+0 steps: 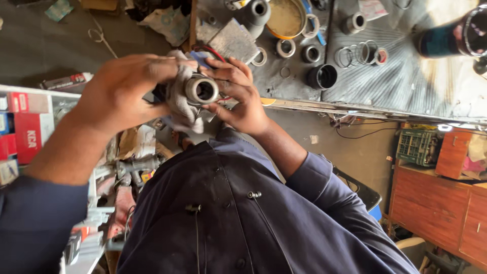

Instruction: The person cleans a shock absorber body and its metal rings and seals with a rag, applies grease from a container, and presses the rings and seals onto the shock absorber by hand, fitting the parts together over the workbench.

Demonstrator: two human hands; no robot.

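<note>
Left hand [122, 91] is gripping a dirty grey rag [178, 104] wrapped around a round grey metal cylindrical part [201, 90], fingers closed. Right hand [238, 91] is clasping the part's other side, above the dark workbench [406, 81] edge.

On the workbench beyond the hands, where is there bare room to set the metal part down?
Bare room lies on the ribbed mat, right of the loose rings and short of the dark cylinder. It is crowded around the black cup, the bearings and the round tin, just past the hands holding the metal part.
</note>
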